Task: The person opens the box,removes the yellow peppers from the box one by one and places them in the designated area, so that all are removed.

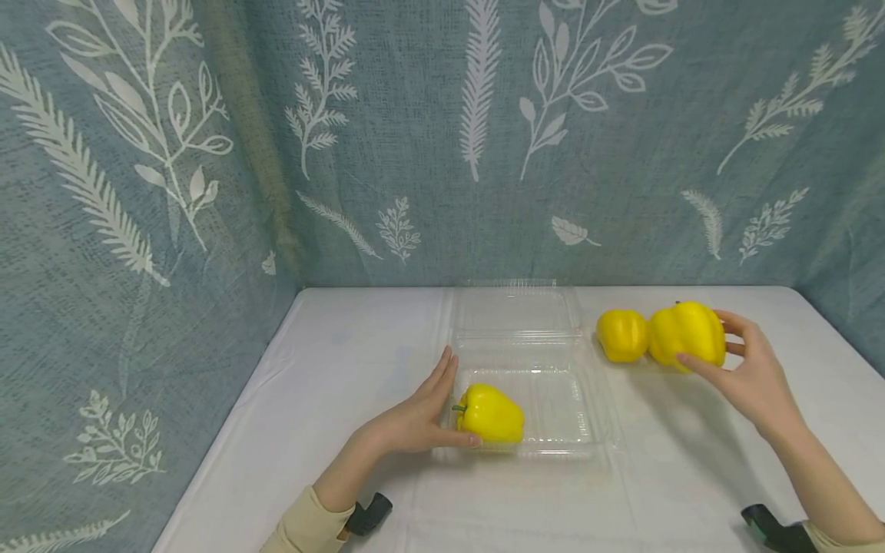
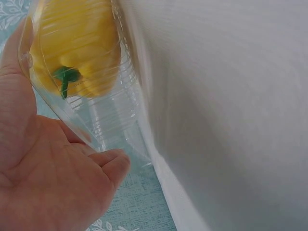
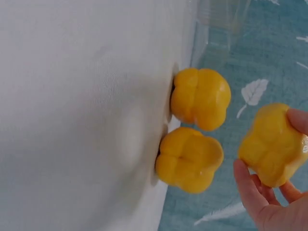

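Note:
A clear plastic clamshell container (image 1: 553,411) lies unfolded on the table, holding one yellow bell pepper (image 1: 492,415) on its side, green stem to the left. My left hand (image 1: 411,421) touches the container's left front corner, thumb by the front rim and the other fingers extended along the left side. On the right, my right hand (image 1: 754,376) grips another yellow bell pepper (image 3: 272,147) between thumb and fingers, above the table. Two more yellow peppers, one farther (image 3: 201,98) and one nearer (image 3: 189,160), rest on the table; in the head view the held pepper largely hides one.
The container's lid (image 1: 515,311) lies flat toward the back. White cloth covers the table (image 1: 332,361). Blue-green curtains (image 1: 415,138) with white leaf prints hang behind and at both sides.

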The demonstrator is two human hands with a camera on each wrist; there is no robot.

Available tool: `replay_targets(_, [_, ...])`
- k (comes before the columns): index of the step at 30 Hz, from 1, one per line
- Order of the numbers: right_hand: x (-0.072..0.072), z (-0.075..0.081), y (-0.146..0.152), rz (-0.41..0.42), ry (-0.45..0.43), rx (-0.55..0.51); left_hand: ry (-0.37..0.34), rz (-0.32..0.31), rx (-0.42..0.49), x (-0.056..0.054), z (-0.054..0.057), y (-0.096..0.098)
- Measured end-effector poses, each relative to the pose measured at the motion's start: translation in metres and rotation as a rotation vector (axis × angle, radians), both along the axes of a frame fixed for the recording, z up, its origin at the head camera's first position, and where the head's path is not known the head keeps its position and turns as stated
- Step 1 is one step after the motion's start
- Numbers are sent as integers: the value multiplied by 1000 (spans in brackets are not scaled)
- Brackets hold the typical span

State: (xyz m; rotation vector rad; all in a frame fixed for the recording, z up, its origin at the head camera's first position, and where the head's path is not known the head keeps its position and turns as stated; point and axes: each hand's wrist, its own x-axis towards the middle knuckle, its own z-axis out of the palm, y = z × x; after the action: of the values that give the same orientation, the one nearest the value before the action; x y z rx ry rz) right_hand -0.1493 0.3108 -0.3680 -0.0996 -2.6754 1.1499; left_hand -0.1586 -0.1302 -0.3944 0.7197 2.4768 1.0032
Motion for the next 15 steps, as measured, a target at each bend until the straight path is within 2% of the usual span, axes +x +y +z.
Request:
replay_targets(10, [-2,-3,16,-94,-45,-55,-3,1,4,0,-1,-1])
replay_targets(15, [-6,-6,27,-115,-60,-58,-4,2,6,0,-1,-1])
